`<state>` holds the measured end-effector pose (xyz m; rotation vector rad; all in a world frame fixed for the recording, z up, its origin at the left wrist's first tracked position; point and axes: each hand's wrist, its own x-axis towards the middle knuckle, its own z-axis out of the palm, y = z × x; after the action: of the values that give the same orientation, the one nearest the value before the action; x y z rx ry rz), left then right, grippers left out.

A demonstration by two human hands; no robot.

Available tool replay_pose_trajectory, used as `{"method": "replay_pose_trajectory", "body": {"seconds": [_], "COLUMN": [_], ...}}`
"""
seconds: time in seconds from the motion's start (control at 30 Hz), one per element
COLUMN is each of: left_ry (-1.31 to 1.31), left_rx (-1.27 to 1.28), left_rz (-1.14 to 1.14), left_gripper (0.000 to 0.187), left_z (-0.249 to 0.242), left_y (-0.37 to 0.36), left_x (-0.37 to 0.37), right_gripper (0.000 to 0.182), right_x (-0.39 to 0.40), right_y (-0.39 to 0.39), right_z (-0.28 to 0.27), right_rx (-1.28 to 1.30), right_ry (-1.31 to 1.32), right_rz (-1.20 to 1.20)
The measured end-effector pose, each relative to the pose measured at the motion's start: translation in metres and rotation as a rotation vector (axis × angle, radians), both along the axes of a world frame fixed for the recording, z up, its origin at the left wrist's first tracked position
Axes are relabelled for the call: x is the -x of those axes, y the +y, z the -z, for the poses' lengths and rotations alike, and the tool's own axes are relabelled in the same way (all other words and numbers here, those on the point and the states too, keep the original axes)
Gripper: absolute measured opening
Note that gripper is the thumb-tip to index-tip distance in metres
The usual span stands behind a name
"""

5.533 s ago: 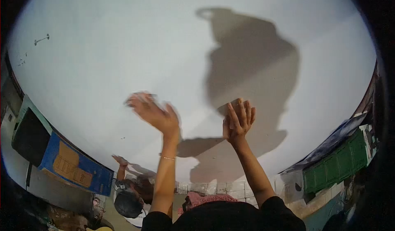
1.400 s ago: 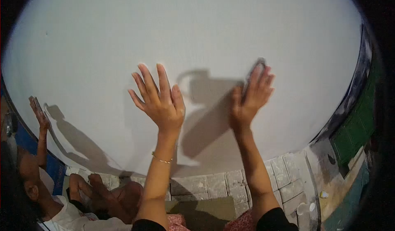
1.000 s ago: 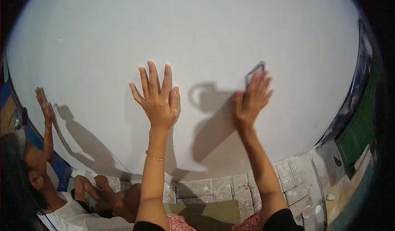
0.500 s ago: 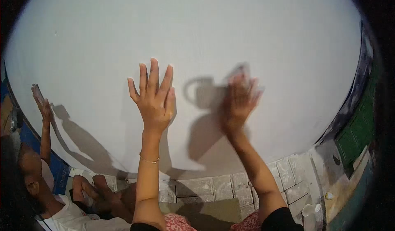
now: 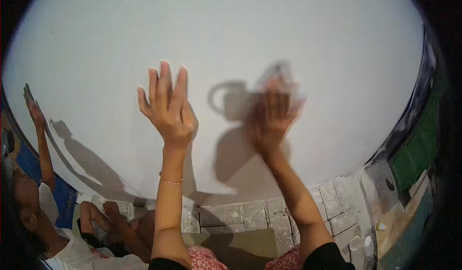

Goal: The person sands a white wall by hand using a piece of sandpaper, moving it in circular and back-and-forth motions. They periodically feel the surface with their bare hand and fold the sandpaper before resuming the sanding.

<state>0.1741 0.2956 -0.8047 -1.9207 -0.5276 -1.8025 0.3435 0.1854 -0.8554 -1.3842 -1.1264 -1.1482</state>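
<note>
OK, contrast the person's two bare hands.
The bare left hand looks sharp; the bare right hand is blurred. A thin golden bracelet circles the left wrist, none the right. The right hand covers a thin dark-edged piece; the left hand shows none. Both reach toward the white wall.

has a person (image 5: 79, 250) at far left near a blue panel (image 5: 64, 205), grey paving (image 5: 221, 215) below, a green panel (image 5: 414, 160) at right.

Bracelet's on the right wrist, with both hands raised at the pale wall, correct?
Wrong wrist: the head view shows the bracelet on the left hand's wrist, not the right hand's. Both hands are indeed raised at the pale wall.
</note>
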Motion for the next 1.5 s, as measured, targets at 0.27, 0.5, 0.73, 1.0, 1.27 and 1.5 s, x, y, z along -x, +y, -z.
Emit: {"method": "replay_pose_trajectory", "body": {"seconds": [0.27, 0.5, 0.73, 1.0, 1.27, 1.5], "left_ry": [-0.123, -0.144, -0.292, -0.251, -0.224, -0.259], "left_rx": [0.05, 0.028, 0.103, 0.086, 0.07, 0.081], "left_rz": [0.034, 0.045, 0.164, 0.11, 0.115, 0.085], "left_gripper": [0.045, 0.046, 0.042, 0.042, 0.04, 0.039], "left_z": [-0.001, 0.003, 0.007, 0.005, 0.007, 0.003], "left_y": [0.001, -0.001, -0.01, -0.014, -0.008, -0.018], "left_x": [-0.006, -0.014, -0.028, -0.03, -0.03, -0.043], "right_gripper": [0.064, 0.058, 0.055, 0.058, 0.051, 0.058], "right_x": [-0.017, -0.01, -0.003, -0.01, -0.055, 0.004], "right_y": [-0.001, 0.014, -0.001, -0.001, -0.017, 0.014], "right_z": [0.014, 0.008, 0.005, 0.005, -0.02, 0.013], "right_rx": [0.081, -0.061, 0.187, 0.012, -0.083, 0.0], "right_ry": [-0.14, 0.055, -0.104, -0.009, -0.024, -0.061], "right_rz": [0.055, 0.04, 0.017, 0.05, 0.085, 0.042]}}
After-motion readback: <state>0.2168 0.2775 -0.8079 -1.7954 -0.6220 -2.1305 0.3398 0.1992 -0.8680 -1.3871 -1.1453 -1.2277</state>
